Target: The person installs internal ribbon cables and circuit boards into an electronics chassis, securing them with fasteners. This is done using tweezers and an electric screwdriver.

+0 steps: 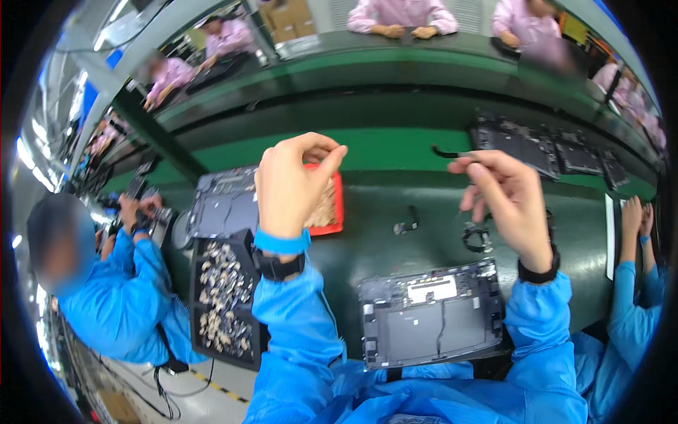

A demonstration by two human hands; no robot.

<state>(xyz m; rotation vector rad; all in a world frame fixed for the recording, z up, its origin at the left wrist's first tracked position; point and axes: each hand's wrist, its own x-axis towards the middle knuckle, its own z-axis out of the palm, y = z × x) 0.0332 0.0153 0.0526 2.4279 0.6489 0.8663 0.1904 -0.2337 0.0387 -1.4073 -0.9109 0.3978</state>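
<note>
My right hand (510,205) is raised over the table and pinches a short black flex cable (446,152) between thumb and fingertips; the cable's free end points left. My left hand (291,187) is also raised, thumb and forefinger pressed together; anything between them is too small to make out. Behind it, partly hidden, is a red-rimmed bin (339,219) of small tan pieces. An open laptop chassis (402,332) lies in front of me at the table's near edge. A small cable with a connector (405,227) and a loop of dark cables (477,239) lie beyond it.
On the left, a black tray (257,311) holds many small parts, with another laptop chassis (222,205) behind it. Several chassis (519,145) sit at the far right. Co-workers in blue (134,297) work at both sides; people in pink (402,14) sit across the line.
</note>
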